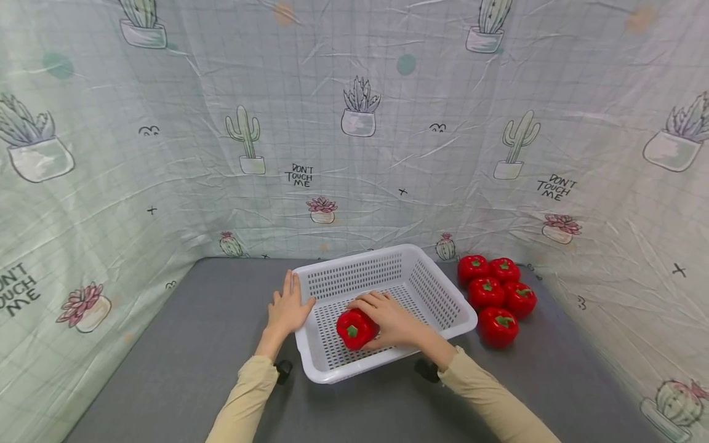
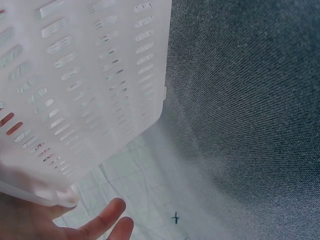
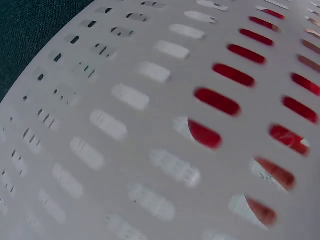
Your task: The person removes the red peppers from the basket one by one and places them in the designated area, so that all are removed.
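A red bell pepper (image 1: 352,330) with a green stem is inside a white slotted plastic basket (image 1: 354,372). My right hand (image 1: 394,321) grips it from the right, thumb and fingers around its side. On the basket's left rim rests my left hand (image 1: 288,311), its fingers spread and fairly straight. In the left wrist view, fingers of the left hand (image 2: 102,222) reach past the corner of the basket (image 2: 100,95). Through the slots of the basket wall (image 3: 165,120), the right wrist view shows red parts of the pepper (image 3: 217,101); the right hand is mostly hidden there.
Several more red bell peppers (image 1: 486,293) sit in a group on the grey tabletop (image 1: 183,344), right of the basket. A pale sheet (image 1: 388,166) printed with potted cacti hangs around the back and sides.
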Tool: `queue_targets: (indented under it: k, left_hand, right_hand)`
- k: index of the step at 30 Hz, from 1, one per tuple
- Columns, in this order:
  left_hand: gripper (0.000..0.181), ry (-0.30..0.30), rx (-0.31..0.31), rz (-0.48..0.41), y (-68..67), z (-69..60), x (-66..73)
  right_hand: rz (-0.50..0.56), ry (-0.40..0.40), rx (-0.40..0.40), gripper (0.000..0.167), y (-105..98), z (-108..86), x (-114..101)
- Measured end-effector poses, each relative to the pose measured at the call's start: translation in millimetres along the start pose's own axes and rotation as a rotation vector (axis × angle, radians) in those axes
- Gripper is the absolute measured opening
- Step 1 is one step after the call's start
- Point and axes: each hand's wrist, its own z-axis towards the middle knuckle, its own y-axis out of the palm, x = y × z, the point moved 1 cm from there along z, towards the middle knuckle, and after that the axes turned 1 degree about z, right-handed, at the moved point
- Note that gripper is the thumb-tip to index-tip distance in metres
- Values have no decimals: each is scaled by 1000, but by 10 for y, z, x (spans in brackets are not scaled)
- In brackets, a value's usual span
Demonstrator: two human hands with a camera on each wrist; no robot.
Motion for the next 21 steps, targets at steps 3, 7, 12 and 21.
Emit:
queue_targets:
  k: [3, 7, 12, 21]
  left_hand:
    - [76, 1, 4, 5, -1, 0, 3]
    - [76, -2, -1, 10, 1, 1, 12]
    - [76, -7, -10, 11, 12, 9, 5]
    - [76, -11, -12, 3, 6, 14, 1]
  right_hand:
    - [31, 22, 26, 78, -66, -55, -6]
    - [31, 36, 76, 77, -142, -135, -5]
    - [-2, 38, 135, 77, -210, -226, 12]
    - [-8, 65, 214, 80, -311, -398, 85]
